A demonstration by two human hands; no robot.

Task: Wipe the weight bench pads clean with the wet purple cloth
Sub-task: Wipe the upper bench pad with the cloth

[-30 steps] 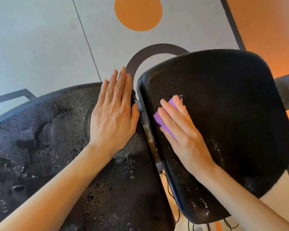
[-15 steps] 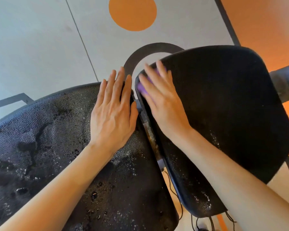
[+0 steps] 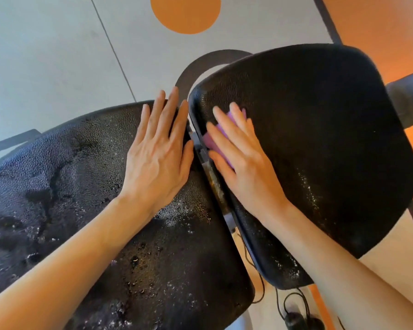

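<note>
Two black textured bench pads fill the view. The left pad (image 3: 57, 186) is wet, with droplets and dark streaks. The right pad (image 3: 320, 139) is mostly dry-looking, with damp speckles near its left side. My left hand (image 3: 157, 160) lies flat, fingers together, on the left pad's right edge. My right hand (image 3: 241, 163) presses the purple cloth (image 3: 215, 141) onto the right pad near its left edge. Most of the cloth is hidden under my fingers.
A narrow gap with a metal frame bar (image 3: 212, 179) runs between the pads. Below is a grey floor with an orange circle (image 3: 185, 13) and an orange zone at right. A black cable (image 3: 293, 315) lies on the floor under the right pad. A padded roller (image 3: 410, 96) juts in at right.
My right hand with the cloth swept to the far left corner of the right pad half a second ago, then drew back toward me along its left edge. My left hand stayed put.
</note>
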